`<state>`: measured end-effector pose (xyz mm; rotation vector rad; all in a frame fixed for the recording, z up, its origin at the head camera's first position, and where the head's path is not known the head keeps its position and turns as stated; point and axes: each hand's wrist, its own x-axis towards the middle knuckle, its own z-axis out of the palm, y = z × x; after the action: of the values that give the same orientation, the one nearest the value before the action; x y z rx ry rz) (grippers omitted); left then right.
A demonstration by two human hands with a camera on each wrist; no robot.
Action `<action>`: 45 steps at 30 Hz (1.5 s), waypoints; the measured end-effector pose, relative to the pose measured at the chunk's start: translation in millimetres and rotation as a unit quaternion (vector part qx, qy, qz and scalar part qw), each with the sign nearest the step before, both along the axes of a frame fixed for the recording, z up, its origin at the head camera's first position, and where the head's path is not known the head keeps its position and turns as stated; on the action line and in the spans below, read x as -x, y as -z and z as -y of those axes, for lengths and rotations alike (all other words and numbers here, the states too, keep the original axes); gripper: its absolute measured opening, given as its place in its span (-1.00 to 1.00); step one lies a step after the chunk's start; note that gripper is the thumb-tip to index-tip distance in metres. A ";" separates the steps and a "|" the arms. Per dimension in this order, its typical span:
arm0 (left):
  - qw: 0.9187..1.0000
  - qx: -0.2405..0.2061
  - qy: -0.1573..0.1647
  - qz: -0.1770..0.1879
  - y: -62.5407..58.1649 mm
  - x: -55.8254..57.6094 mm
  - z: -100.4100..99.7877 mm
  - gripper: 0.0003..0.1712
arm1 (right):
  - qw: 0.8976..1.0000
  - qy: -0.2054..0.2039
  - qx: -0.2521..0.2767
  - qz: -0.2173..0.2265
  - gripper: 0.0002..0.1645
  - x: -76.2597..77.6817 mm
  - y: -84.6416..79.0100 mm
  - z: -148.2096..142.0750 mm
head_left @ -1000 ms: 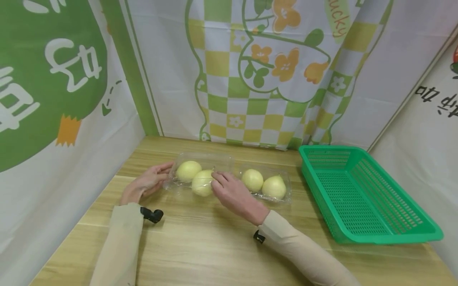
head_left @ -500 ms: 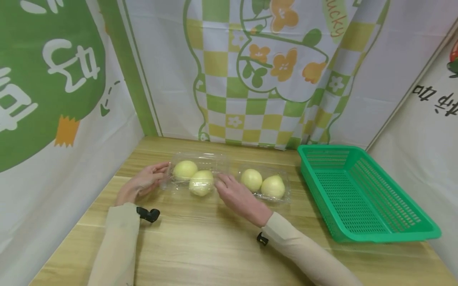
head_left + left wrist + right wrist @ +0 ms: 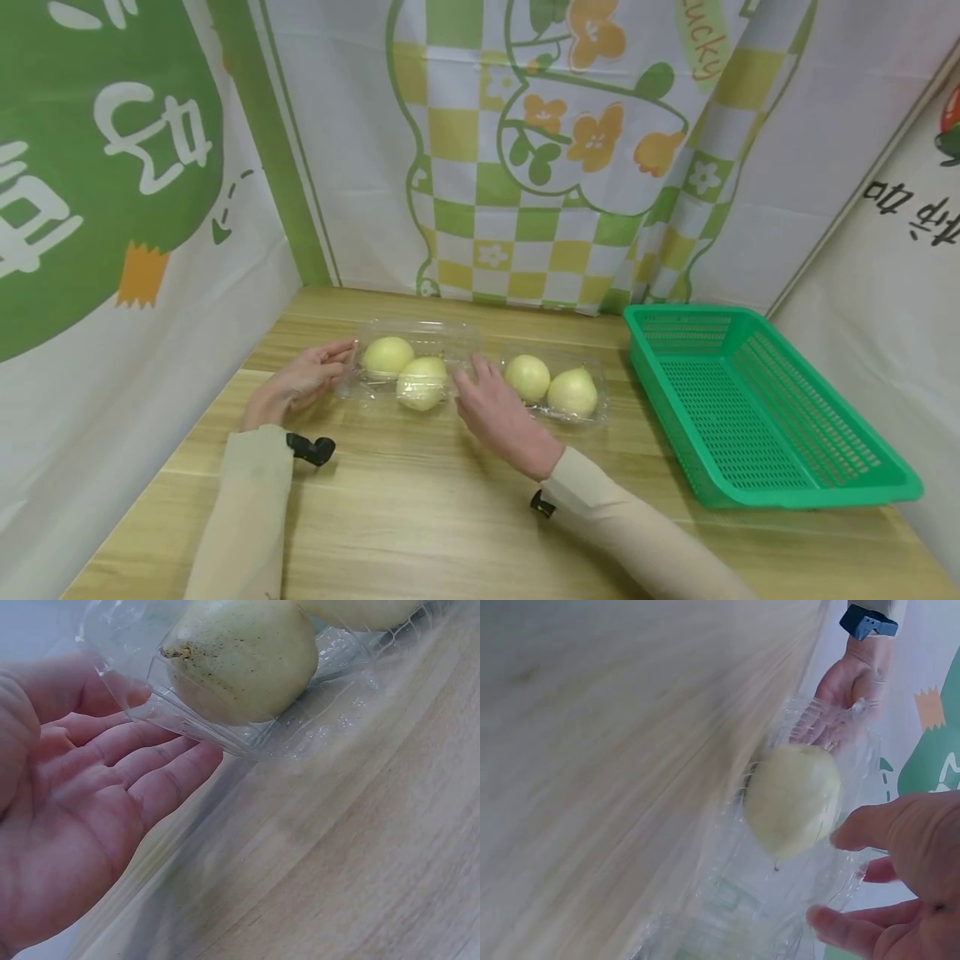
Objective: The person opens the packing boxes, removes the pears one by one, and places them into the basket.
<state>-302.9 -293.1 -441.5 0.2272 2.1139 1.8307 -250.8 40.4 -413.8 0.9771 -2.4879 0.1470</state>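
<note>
1. Left hand [image 3: 303,385], left of centre: fingers stretched pretty straight, tips touching the left edge of the clear box, thumb apart from them.
2. That clear box [image 3: 423,323] sits mid-frame, long axis roughly left to right. Two pears in it: the back pear [image 3: 387,358] is nearer the left hand, the front pear [image 3: 422,385] nearer the right. Can't tell if the lid's latched. Bare table [image 3: 405,517] runs below it toward the bottom of the frame, between the forearms, so that's the roomy side.
3. Right hand [image 3: 498,417], just right of centre: thumb and fingers spread. Front pear's just left of the fingertips, and that's probably the gap that matters.
4. Second box [image 3: 551,360] with two more pears is right beside that hand, so elbow room's tight there.
5. Green basket [image 3: 738,425], lower right, well apart from the left-hand box.
</note>
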 end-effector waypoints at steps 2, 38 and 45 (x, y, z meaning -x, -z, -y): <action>1.000 0.000 -0.001 0.002 0.1 0.1 -0.3 -0.20 | 1.000 0.007 -0.004 0.006 -0.43 -0.6 -0.8 0.6; 1.000 0.017 0.014 0.007 -3.6 0.2 -3.8 -0.19 | 0.988 0.049 -0.144 -0.020 -0.56 -3.2 -8.8 15.2; 1.000 0.024 0.017 0.005 -3.2 2.7 -4.5 -0.20 | 0.981 0.055 -0.183 -0.033 -0.40 -4.3 -12.8 17.9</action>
<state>-305.6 -288.7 -438.4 0.2396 2.1311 1.7577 -246.5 22.5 -401.0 0.9605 -2.5502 -0.3862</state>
